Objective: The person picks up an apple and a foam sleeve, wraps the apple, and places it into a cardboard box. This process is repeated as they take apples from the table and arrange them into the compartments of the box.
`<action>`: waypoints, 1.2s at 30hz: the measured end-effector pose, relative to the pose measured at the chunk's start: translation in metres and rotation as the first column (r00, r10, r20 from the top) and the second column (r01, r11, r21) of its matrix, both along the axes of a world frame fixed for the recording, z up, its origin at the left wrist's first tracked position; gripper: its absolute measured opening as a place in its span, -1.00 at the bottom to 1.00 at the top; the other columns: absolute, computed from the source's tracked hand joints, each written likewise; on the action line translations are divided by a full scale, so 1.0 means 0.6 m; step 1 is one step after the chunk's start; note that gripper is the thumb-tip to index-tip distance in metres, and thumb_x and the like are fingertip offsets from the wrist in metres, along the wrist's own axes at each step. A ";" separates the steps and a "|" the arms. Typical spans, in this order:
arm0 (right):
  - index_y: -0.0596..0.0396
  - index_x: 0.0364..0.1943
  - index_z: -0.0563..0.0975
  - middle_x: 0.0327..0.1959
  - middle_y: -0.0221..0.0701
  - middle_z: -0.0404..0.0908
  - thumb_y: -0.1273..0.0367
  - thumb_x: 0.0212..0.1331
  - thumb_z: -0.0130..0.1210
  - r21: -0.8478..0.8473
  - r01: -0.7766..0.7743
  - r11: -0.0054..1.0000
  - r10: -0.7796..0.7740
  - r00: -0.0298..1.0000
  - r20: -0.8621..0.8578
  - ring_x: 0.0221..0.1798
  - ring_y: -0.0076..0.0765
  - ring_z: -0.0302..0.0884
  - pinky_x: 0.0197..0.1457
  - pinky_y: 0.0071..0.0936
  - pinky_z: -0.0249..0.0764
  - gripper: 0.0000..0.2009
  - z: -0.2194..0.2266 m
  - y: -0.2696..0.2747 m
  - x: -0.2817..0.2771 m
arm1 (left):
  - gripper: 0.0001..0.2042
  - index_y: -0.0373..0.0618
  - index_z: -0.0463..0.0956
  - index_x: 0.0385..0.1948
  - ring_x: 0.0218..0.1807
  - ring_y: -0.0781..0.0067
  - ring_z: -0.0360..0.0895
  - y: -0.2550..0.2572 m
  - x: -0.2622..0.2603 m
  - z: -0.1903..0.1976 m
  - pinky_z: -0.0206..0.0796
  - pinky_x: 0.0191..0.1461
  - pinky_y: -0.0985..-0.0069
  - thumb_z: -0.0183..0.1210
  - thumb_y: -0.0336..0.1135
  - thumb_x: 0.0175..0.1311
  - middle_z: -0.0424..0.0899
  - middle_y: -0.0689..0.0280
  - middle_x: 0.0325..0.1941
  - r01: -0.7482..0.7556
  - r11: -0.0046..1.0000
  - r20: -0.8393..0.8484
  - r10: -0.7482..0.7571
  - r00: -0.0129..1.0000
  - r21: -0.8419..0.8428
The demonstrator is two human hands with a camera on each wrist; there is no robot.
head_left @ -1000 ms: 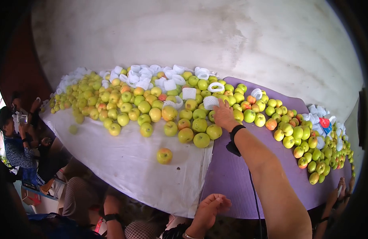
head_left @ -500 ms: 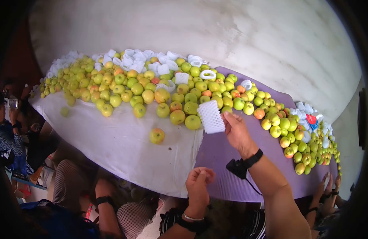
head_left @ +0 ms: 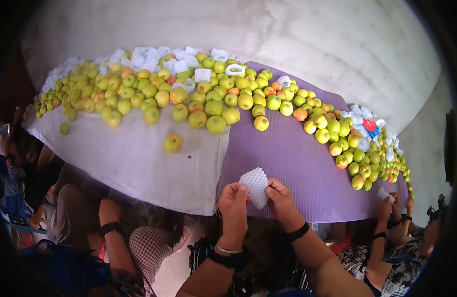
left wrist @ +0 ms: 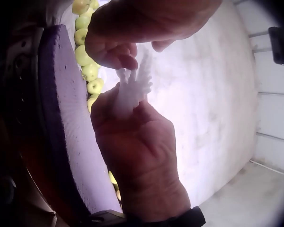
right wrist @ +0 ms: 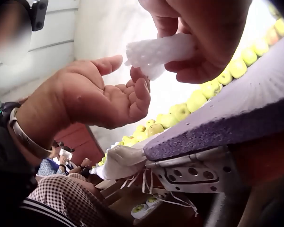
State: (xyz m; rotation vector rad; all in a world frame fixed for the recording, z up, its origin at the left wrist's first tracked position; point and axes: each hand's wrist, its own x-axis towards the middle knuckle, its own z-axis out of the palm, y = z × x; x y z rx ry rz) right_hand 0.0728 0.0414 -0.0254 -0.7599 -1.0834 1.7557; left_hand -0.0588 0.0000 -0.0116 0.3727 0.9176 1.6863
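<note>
A white foam-net sleeve [head_left: 254, 187] is held up over the near edge of the purple mat, between both hands. My right hand [head_left: 284, 203] pinches its right side; the right wrist view shows this foam [right wrist: 156, 52] between thumb and fingers. My left hand [head_left: 233, 210] is at the sleeve's left edge. In the right wrist view the left hand [right wrist: 92, 92] has its thumb apart and its fingers loosely bent, a fingertip against the foam. Beyond lie many yellow-green apples [head_left: 216, 123], with white sleeves [head_left: 203, 74] scattered among them.
The apples cover the far side of a white cloth [head_left: 139, 163] and purple mat [head_left: 273, 163]. One apple [head_left: 172, 142] lies apart on the cloth. A red-and-blue packet [head_left: 371, 126] lies at right. Other people sit along both sides, one arm [head_left: 382, 222] near the mat's right edge.
My right hand has drawn the sleeve back from the apples toward my body, where my left hand now meets it. The view has shifted, and one apple now shows on the purple mat.
</note>
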 end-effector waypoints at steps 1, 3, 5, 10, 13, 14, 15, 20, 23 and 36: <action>0.21 -0.19 0.41 -0.22 -0.40 0.48 0.46 0.20 -0.17 0.039 -0.015 0.999 0.014 1.000 0.016 -0.17 -0.53 0.41 -0.01 -0.52 0.32 -0.83 0.000 0.001 -0.001 | -0.88 -0.17 0.42 -0.38 -0.47 0.66 0.38 0.002 0.001 -0.001 0.26 -0.32 0.67 0.03 -0.32 0.20 0.50 0.39 -0.41 0.008 1.000 -0.054 -0.008 0.998 -0.016; 0.22 -0.20 0.41 -0.22 -0.40 0.48 0.46 0.20 -0.17 0.074 -0.029 0.997 0.027 0.999 0.027 -0.16 -0.53 0.41 -0.01 -0.53 0.32 -0.83 -0.001 0.000 0.002 | -0.88 -0.16 0.42 -0.37 -0.46 0.65 0.39 0.003 0.003 -0.008 0.26 -0.33 0.66 0.04 -0.32 0.19 0.51 0.40 -0.41 0.015 0.999 -0.113 -0.020 0.993 -0.037; 0.23 -0.21 0.41 -0.22 -0.40 0.48 0.47 0.20 -0.19 0.044 -0.015 0.999 0.017 0.998 -0.066 -0.16 -0.54 0.40 0.00 -0.54 0.31 -0.83 -0.003 0.003 0.007 | -0.88 -0.16 0.43 -0.36 -0.43 0.62 0.43 0.008 0.005 -0.017 0.27 -0.35 0.65 0.06 -0.32 0.18 0.52 0.39 -0.42 0.090 0.994 0.024 -0.089 0.996 -0.061; 0.22 -0.22 0.40 -0.23 -0.37 0.48 0.50 0.12 -0.10 0.078 0.154 0.985 -0.165 0.975 0.151 -0.16 -0.50 0.40 -0.03 -0.49 0.33 -0.84 -0.012 0.004 0.029 | -0.92 -0.18 0.46 -0.44 -0.47 0.66 0.40 0.018 0.027 -0.010 0.28 -0.40 0.65 0.06 -0.39 0.17 0.50 0.41 -0.48 0.115 0.989 0.255 -0.088 0.963 -0.093; 0.21 -0.23 0.41 -0.22 -0.27 0.46 0.50 -0.02 0.07 0.620 0.226 0.751 -0.564 0.707 0.427 -0.16 -0.34 0.41 -0.09 -0.43 0.36 -0.77 0.002 0.001 0.039 | -0.91 -0.20 0.49 -0.44 -0.45 0.64 0.41 0.022 0.048 -0.011 0.31 -0.38 0.63 0.06 -0.39 0.17 0.51 0.41 -0.48 0.080 0.991 0.131 -0.065 0.989 -0.107; 0.21 -0.23 0.42 -0.22 -0.21 0.45 0.50 -0.10 0.15 0.894 0.076 0.441 -0.785 0.515 0.344 -0.17 -0.24 0.41 -0.11 -0.40 0.37 -0.72 0.015 -0.003 0.042 | -0.91 -0.21 0.50 -0.44 -0.44 0.64 0.42 0.023 0.054 -0.009 0.32 -0.38 0.62 0.07 -0.40 0.16 0.51 0.41 -0.48 0.054 0.992 0.040 -0.050 0.998 -0.114; 0.21 -0.23 0.42 -0.22 -0.21 0.45 0.50 -0.10 0.15 0.894 0.079 0.442 -0.788 0.510 0.345 -0.17 -0.24 0.41 -0.11 -0.40 0.37 -0.72 0.028 -0.008 0.041 | -0.91 -0.21 0.50 -0.44 -0.44 0.64 0.42 0.023 0.061 -0.009 0.32 -0.38 0.62 0.07 -0.40 0.16 0.51 0.41 -0.48 0.060 0.991 0.039 -0.056 0.998 -0.115; 0.21 -0.22 0.44 -0.18 -0.16 0.43 0.48 -0.18 0.22 0.857 0.019 0.515 -0.678 0.620 0.394 -0.16 -0.09 0.41 -0.11 -0.35 0.39 -0.66 0.032 -0.007 0.046 | -0.93 -0.28 0.48 -0.55 -0.40 0.69 0.36 0.025 0.073 -0.032 0.20 -0.34 0.71 0.11 -0.51 0.09 0.43 0.43 -0.46 0.124 0.991 -0.203 -0.110 0.973 0.057; 0.20 -0.23 0.44 -0.19 -0.21 0.46 0.52 -0.16 0.19 0.733 0.004 0.681 -0.509 0.722 0.469 -0.20 -0.19 0.45 -0.14 -0.43 0.40 -0.69 0.019 -0.003 0.061 | -0.94 -0.28 0.45 -0.58 -0.39 0.71 0.30 0.027 0.069 -0.029 0.13 -0.34 0.72 0.10 -0.55 0.05 0.38 0.45 -0.45 0.169 0.978 -0.363 -0.114 0.925 0.124; 0.21 -0.24 0.45 -0.40 -0.41 0.49 0.53 0.09 -0.02 0.512 0.094 0.854 -0.356 0.822 0.444 -0.29 -0.56 0.41 -0.21 -0.61 0.38 -0.86 0.000 -0.002 0.090 | -0.93 -0.27 0.32 -0.72 -0.49 0.70 0.19 0.031 0.066 -0.018 0.00 -0.48 0.64 0.00 -0.59 -0.14 0.29 0.43 -0.63 0.273 0.951 -0.629 -0.124 0.767 0.145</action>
